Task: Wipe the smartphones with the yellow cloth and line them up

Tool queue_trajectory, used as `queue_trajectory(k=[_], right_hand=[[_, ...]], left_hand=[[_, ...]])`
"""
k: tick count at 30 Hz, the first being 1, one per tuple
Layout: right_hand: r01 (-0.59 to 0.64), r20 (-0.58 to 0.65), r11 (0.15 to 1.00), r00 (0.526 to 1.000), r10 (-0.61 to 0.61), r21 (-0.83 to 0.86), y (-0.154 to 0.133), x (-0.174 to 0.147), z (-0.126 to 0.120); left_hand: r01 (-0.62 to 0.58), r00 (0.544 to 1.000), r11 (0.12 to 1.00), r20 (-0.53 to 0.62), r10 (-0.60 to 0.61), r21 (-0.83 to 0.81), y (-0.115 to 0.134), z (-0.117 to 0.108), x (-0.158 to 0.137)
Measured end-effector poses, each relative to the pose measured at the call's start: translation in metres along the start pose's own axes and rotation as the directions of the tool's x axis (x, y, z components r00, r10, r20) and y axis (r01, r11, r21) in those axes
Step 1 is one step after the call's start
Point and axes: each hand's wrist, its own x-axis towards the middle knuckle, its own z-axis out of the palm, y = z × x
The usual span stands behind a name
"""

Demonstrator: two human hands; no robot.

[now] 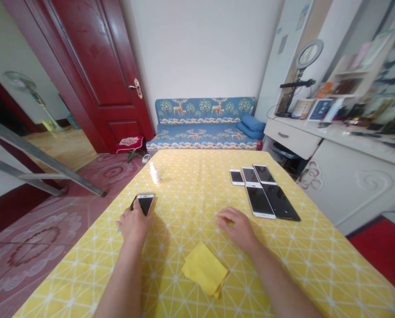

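Note:
My left hand (pixel 134 223) is closed around a smartphone (pixel 146 203) with a pale frame and dark screen, at the left side of the table. The hand covers the phone's lower part, and a dark edge shows beside it. Over the middle of the table, my right hand (pixel 235 225) is loosely curled, thumb a little apart from the fingers, with nothing visible in it. A folded yellow cloth (pixel 205 269) lies between my forearms. Beyond my left hand stands a small white spray bottle (pixel 154 173).
Several phones (pixel 260 201) lie grouped on the right of the patterned yellow tablecloth (pixel 197 185). Past the table's far edge is a blue patterned sofa (pixel 204 126). A white dresser (pixel 310 150) stands at the right, and a metal ladder-like frame (pixel 45 163) at the left.

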Motion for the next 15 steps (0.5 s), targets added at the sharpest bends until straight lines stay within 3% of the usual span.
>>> queue_trajectory(k=[3, 6, 10, 15], right_hand=[[-0.033, 0.241, 0.993, 0.971, 0.005, 0.115, -0.031, -0.010, 0.008], [0.012, 0.431, 0.999, 0.902, -0.029, 0.041, -0.056, -0.021, 0.010], [0.063, 0.468, 0.995, 0.884, -0.018, -0.080, -0.069, -0.027, 0.010], [0.128, 0.484, 0.990, 0.871, -0.081, -0.065, -0.068, -0.024, 0.019]], left_hand=[[0.013, 1.000, 1.000, 0.003, -0.013, 0.013, -0.001, -0.002, 0.001], [0.057, 0.998, 0.998, -0.021, -0.057, 0.015, -0.002, -0.003, 0.001], [0.103, 0.995, 0.994, -0.023, -0.102, 0.030, -0.003, -0.006, 0.002], [0.069, 0.997, 0.997, 0.036, -0.070, 0.029, -0.002, -0.010, 0.001]])
